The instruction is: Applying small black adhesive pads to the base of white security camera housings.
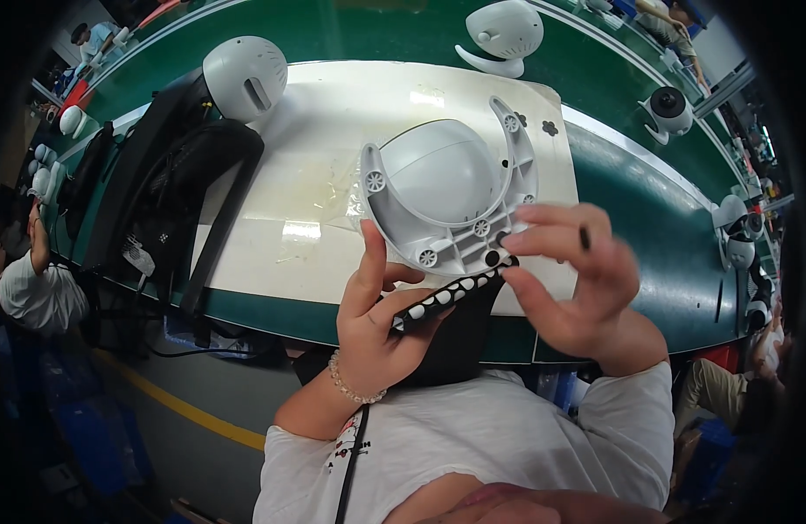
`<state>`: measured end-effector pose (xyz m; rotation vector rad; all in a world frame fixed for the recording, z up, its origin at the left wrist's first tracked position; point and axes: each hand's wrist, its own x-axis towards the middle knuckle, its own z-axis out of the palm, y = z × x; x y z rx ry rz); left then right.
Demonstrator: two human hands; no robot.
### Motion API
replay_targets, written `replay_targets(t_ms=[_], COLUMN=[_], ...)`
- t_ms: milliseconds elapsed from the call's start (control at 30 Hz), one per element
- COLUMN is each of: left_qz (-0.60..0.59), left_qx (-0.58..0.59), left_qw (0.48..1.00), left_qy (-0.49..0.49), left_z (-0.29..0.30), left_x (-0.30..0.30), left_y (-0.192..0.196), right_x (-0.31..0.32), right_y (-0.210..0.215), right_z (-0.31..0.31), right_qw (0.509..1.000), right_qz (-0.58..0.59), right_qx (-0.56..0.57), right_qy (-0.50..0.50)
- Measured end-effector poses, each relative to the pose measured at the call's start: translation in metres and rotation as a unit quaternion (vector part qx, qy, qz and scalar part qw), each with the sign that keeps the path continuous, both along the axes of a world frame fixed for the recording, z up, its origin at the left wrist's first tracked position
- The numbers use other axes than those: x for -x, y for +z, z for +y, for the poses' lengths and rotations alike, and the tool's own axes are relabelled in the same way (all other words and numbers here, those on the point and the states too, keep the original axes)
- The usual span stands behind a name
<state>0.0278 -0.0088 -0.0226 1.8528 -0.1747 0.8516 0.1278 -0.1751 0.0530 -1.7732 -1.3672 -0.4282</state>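
Note:
A white plastic housing point(442, 170) with a rounded dome and a curved, ribbed base lies with its underside showing. Round sockets dot the base, and a black round pad point(492, 258) sits on its near right part. My left hand point(377, 327) is closed on a black strip of round pads point(446, 301) with white round gaps, held just in front of the base. Its raised thumb is by the base's left edge. Beside the right end of the strip, my right hand point(582, 284) has its fingers and thumb apart, somewhat blurred. One fingertip is near another black pad point(505, 239); whether it touches is unclear.
The housing rests on a whitish board point(315, 175) over a green table. Clear plastic film point(343, 196) lies left of it. Black fabric bags point(189, 175) and a white dome unit point(245, 77) stand left. Another white unit point(505, 37) stands behind. Other people work around the edges.

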Motion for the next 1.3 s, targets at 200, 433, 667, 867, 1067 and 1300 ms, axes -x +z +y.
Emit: replay_targets(t_ms=[200,433,667,867,1067,1300], left_qz=[0.005,0.003,0.013,0.002,0.005,0.014], left_qx=[-0.009,-0.014,-0.035,-0.007,-0.012,-0.047], left_qw=[1.000,1.000,0.999,1.000,1.000,0.999], left_qy=[0.002,0.012,-0.008,0.006,0.005,0.003], left_z=[0.000,-0.001,0.002,-0.001,-0.001,0.003], left_x=[-0.003,-0.004,-0.004,-0.005,-0.006,-0.004], left_y=[-0.001,-0.001,0.000,-0.001,-0.003,-0.003], right_x=[-0.014,-0.017,-0.022,-0.017,-0.007,-0.010], right_y=[-0.014,-0.013,-0.014,-0.017,-0.019,0.003], right_z=[0.011,0.007,0.012,0.012,0.010,-0.005], right_qw=[0.997,0.997,0.981,0.986,0.981,0.993], right_qz=[0.049,-0.011,0.161,0.162,-0.156,-0.047], right_qx=[-0.054,0.031,-0.043,-0.004,0.021,0.061], right_qy=[0.004,-0.071,0.097,0.024,-0.112,-0.095])
